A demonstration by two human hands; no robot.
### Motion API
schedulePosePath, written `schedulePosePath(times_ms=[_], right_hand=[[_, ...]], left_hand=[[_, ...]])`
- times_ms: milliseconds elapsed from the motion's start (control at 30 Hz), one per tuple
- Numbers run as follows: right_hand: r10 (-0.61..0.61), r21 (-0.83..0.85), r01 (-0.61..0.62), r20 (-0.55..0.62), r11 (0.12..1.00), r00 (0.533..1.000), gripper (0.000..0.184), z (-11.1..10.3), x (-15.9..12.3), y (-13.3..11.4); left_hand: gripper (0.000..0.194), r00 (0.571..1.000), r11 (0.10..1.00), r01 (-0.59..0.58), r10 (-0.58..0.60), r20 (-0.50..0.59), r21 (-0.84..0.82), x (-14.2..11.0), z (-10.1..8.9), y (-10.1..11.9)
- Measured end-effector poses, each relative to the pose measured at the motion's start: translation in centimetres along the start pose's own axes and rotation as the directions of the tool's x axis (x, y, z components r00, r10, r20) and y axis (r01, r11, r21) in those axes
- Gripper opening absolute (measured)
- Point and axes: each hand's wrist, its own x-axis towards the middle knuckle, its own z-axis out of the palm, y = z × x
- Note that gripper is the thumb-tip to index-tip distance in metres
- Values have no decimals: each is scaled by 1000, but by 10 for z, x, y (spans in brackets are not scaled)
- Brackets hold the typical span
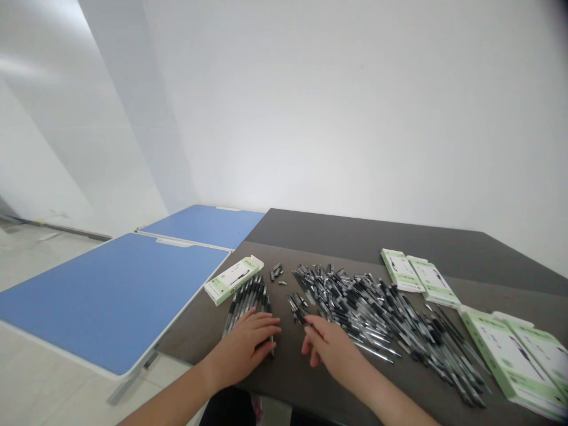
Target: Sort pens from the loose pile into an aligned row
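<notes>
pen pile [381,319]: many clear-and-black pens, loose, crisscrossed, flat on the surface [199,337], center to lower right | pen row [247,299]: pens side by side, nearly parallel, tilted fanwise, just left of center | pen parts [277,271]: small dark pieces, scattered between row and pile

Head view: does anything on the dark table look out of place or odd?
Yes: the loose black pens lie in a jumbled heap, crossing at all angles, unlike the neat row under the left hand. A few short pen pieces also sit apart from the heap, near the green-and-white box.
</notes>
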Motion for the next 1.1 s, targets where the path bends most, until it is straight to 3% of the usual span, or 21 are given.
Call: schedulePosePath(times_ms=[100,233,400,533,667,767,833,900,1000,1100], right_hand=[[-21,-318,-4,-74,948,997,32,12,8,-16],[-23,-619,-67,-136,782,990,31,34,30,-34],[10,-659,-115,-162,743,987,30,56,58,-46],[8,-663,-108,-153,741,988,24,58,69,-52],[2,-670,-98,-142,736,990,22,50,56,-56],[-31,-682,-69,-132,728,991,21,37,29,-52],[-119,-709,-33,-164,704,979,23,23,8,-42],[-143,-750,-91,-241,655,960,24,5,-11,-28],[-116,-828,-236,-338,509,934,25,-23,-34,1],[-50,-861,-292,-343,417,938,24,-39,-49,27]], left_hand=[[28,998,996,-27,23,53,90,-8,3,2],[28,1000,985,29,-27,-15,172,-9,5,-5],[27,998,978,27,-13,-68,208,-12,10,-14],[30,994,970,30,-3,-109,242,-14,12,-14],[29,984,965,50,-3,-179,258,-13,11,-11],[29,974,965,41,20,-226,260,-13,10,-4],[29,973,967,16,44,-227,255,-13,10,3],[31,971,969,-19,76,-228,245,-12,11,11],[32,963,974,-53,108,-245,220,-9,11,21],[31,967,979,-53,99,-236,195,-4,10,25]])
